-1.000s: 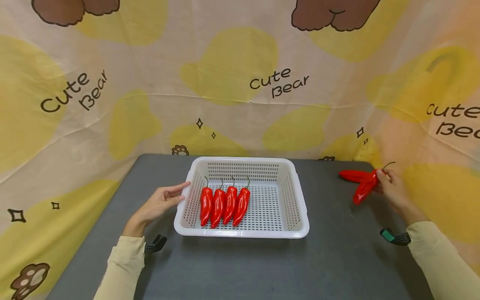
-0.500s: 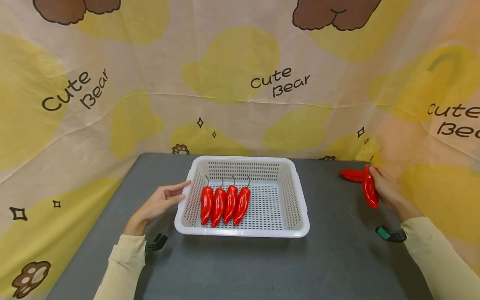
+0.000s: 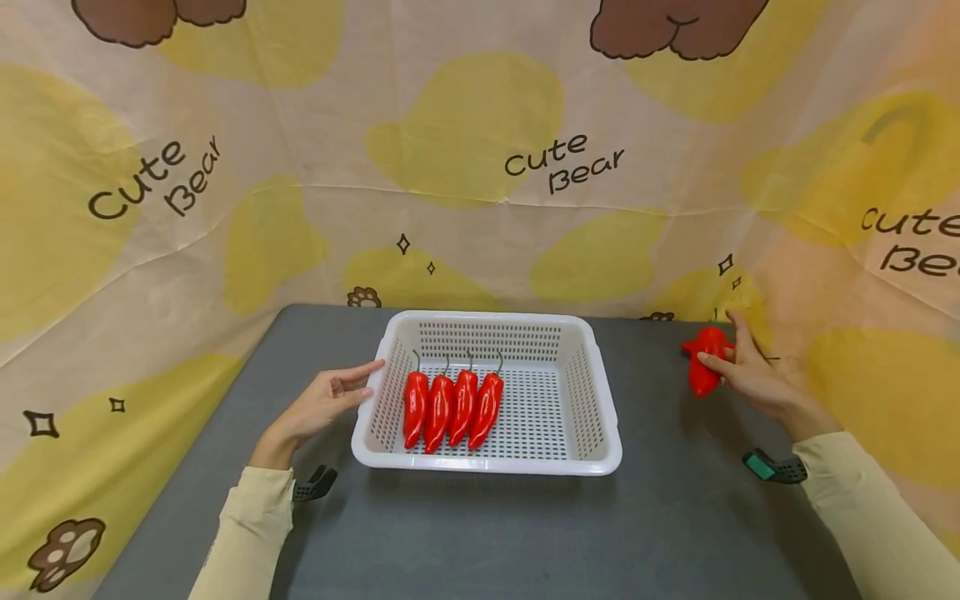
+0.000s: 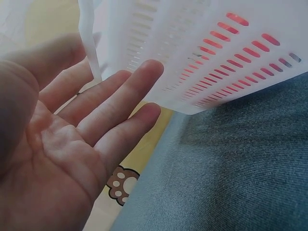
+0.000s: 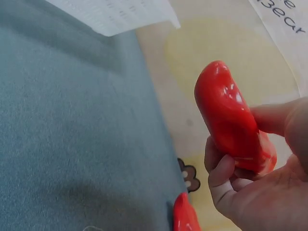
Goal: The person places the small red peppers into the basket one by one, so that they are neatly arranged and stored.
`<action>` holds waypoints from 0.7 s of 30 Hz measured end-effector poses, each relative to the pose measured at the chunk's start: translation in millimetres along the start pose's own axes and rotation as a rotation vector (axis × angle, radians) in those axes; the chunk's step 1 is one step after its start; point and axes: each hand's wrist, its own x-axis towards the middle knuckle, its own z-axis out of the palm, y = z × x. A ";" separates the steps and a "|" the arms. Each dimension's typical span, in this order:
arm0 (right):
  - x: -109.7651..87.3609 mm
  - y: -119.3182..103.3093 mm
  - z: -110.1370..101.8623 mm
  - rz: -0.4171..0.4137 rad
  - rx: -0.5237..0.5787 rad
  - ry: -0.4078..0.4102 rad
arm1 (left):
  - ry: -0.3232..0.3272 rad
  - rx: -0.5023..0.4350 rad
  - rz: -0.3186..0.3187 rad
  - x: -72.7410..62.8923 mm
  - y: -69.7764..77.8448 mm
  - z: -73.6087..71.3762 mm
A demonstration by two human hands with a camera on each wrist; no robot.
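A white plastic basket [image 3: 487, 465] stands on the dark table, with several red peppers [image 3: 438, 412] side by side in its left half, stems pointing away. My left hand [image 3: 322, 404] touches the basket's left rim with thumb and forefinger. In the left wrist view, the fingers [image 4: 115, 103] extend loosely beside the perforated wall. At the table's far right, my right hand [image 3: 753, 375] grips a red pepper [image 5: 226, 110] between thumb and fingers, its tip towards me in the head view. Behind it lies another red pepper [image 5: 185, 216], mostly hidden in the head view.
The dark grey table [image 3: 480, 533] extends in front of the basket and on both sides. A printed cloth [image 3: 450, 133] with bear figures and lettering hangs behind the table and at its sides.
My right hand has moved left with the pepper, which has swung from slanting to nearly straight towards me and now covers most of the other pepper. My left hand stays at the basket rim.
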 end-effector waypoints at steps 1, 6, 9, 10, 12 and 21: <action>-0.1 -1.0 0.9 -0.027 -0.016 0.006 | -0.001 0.000 0.002 0.3 -0.2 0.1; -2.7 -5.9 5.0 -0.178 -0.106 0.042 | -0.003 0.000 0.006 1.3 -0.6 -0.1; -4.0 -9.4 8.0 -0.229 -0.124 0.049 | -0.005 0.001 0.007 1.4 -0.7 -0.7; -3.8 -11.1 9.3 -0.238 -0.134 0.050 | -0.005 0.000 0.008 1.4 -0.7 -0.8; -3.2 -14.8 11.7 -0.241 -0.163 0.057 | -0.003 0.003 0.004 1.6 -0.8 -0.9; 0.5 -33.7 23.5 -0.259 -0.203 0.005 | 0.001 0.010 -0.007 1.2 -0.3 -0.2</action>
